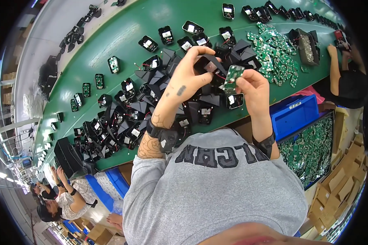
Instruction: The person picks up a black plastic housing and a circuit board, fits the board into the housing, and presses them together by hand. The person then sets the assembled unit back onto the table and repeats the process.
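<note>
Far left: co-workers [65, 196] are sitting at the lower left beside the green belt [122, 32], hands raised. A black box [67, 157] is standing at the belt's near edge. Small black units [113, 64] are lying spaced out along the belt, open sides up.

Centre left: a dense pile of black housings [122, 118] is lying on the belt, several showing red wires.

Left hand [188, 73]: raised above the pile, fingers curled shut around a black housing [208, 65]. Thumb and fingertips are pinching it from above; the open side of the housing is facing the right hand. A black wristband is sitting on the forearm below.

Between the hands: a thin red wire is running from the housing toward the board.

Right hand [251, 87]: closed in a pinch, thumb and forefinger gripping a small green circuit board [233, 77] by its lower edge. The board is standing nearly upright, just beside the housing; cannot tell whether they are touching. Another open housing [235, 101] is lying on the belt just below the board.

Right: a heap of green boards [274, 53] is lying on the belt. Beyond it a second person's arm [335, 69] is resting on the belt edge. A blue bin [294, 114] and a tray of boards [310, 151] are sitting below the belt, cardboard boxes [339, 183] beside them.
</note>
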Demonstrator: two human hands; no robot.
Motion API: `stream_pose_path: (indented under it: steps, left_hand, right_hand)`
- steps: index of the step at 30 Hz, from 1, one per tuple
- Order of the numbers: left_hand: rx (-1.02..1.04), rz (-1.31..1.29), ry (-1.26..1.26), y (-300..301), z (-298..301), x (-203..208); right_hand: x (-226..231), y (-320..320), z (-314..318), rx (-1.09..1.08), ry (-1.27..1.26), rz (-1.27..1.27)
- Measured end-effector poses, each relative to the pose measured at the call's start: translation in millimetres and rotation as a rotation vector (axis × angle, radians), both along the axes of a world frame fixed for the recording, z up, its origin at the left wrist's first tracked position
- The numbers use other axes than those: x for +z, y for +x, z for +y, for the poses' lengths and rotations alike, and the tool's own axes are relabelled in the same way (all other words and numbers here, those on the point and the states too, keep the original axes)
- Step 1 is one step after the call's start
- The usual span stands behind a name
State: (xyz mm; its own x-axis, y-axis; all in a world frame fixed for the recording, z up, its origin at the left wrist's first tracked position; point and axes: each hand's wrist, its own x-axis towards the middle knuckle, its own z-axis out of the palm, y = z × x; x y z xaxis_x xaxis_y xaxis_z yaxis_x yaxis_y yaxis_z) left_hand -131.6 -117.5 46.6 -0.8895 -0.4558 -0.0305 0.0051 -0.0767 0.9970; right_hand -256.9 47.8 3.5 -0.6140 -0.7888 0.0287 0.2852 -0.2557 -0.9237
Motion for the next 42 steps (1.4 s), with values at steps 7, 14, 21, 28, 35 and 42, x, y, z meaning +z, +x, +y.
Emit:
stream_pose_path:
  steps: [7,14,21,28,35,42]
  left_hand:
    - [-0.111,-0.105,-0.371,-1.4,12.3,1.5]
    - [0.043,0.028,0.354,-14.7,35.9,-5.0]
    - [-0.045,0.024,0.459,-12.8,38.8,-4.9]
    - [-0.047,0.001,0.674,-9.9,46.8,-10.1]
    - [-0.274,-0.062,0.223,-6.5,29.7,5.2]
    - [-0.209,-0.066,0.352,-6.6,33.3,7.9]
  right_hand:
    - [18.7,1.8,0.2,0.026,0.114,0.069]
    - [25.9,-11.9,1.5,-0.078,0.170,0.126]
    - [19.5,-10.8,2.9,-0.119,0.104,0.004]
    - [7.3,-11.1,2.9,-0.017,-0.058,-0.356]
    - [16.4,-11.4,8.5,0.098,-0.072,-0.257]
    - [28.8,-9.7,11.4,0.056,0.063,0.030]
